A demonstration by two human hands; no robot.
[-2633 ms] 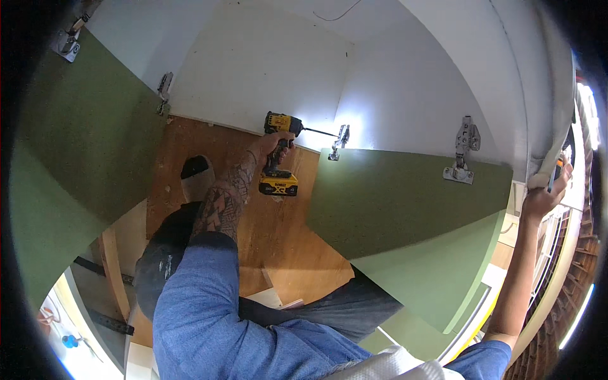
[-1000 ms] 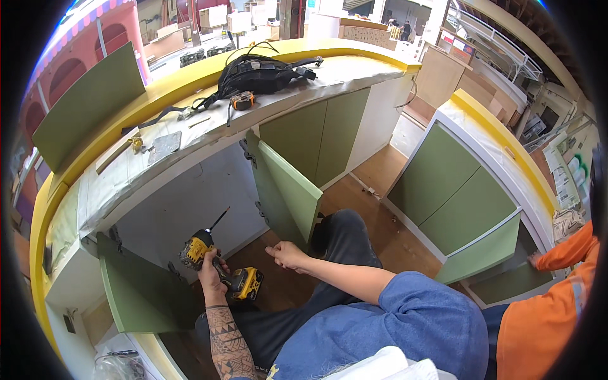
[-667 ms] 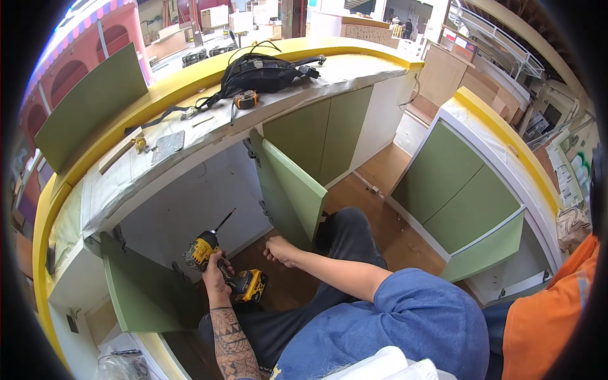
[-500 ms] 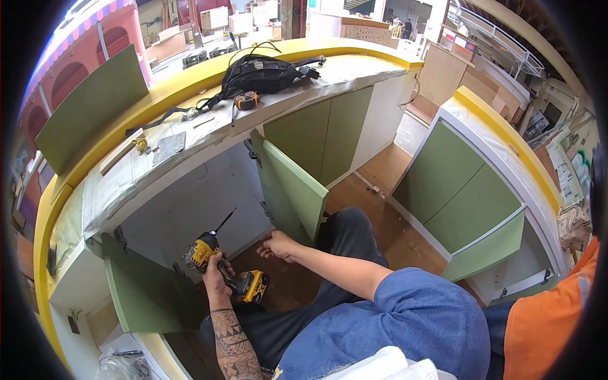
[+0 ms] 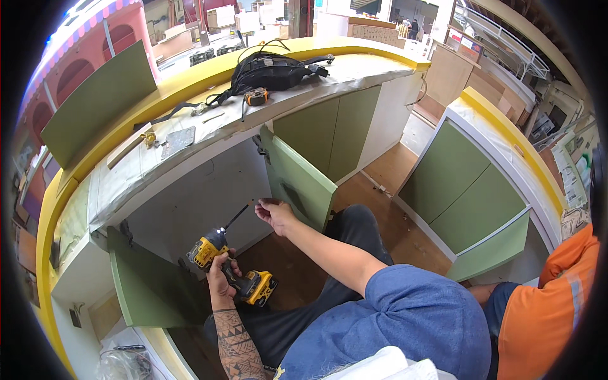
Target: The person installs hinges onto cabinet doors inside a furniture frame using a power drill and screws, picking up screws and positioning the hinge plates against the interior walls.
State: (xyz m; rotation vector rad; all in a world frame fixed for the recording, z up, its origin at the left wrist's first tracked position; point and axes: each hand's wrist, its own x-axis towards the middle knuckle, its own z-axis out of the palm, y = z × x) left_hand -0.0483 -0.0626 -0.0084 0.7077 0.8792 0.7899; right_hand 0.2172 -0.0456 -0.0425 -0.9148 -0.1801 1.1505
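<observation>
My left hand is wrapped round the grip of a yellow-and-black cordless impact driver, its lamp lit. A long dark bit points up and to the right. At the bit's tip my right hand pinches a small brassy screw, mostly hidden by its size and the fingers. Both hands are in front of the open cabinet, between a green door on the left and another green door swung outward on the right.
On the counter lie a black bag, an orange-and-black tape measure and a metal plate. A loose curved green panel leans at the far left. Close on my right is a person in an orange top. Another green-doored cabinet stands beyond.
My right hand has risen and come to the bit's tip. The driver has shifted slightly right, and its lamp is brighter. The person in orange has moved, with an arm now beside the right cabinet.
</observation>
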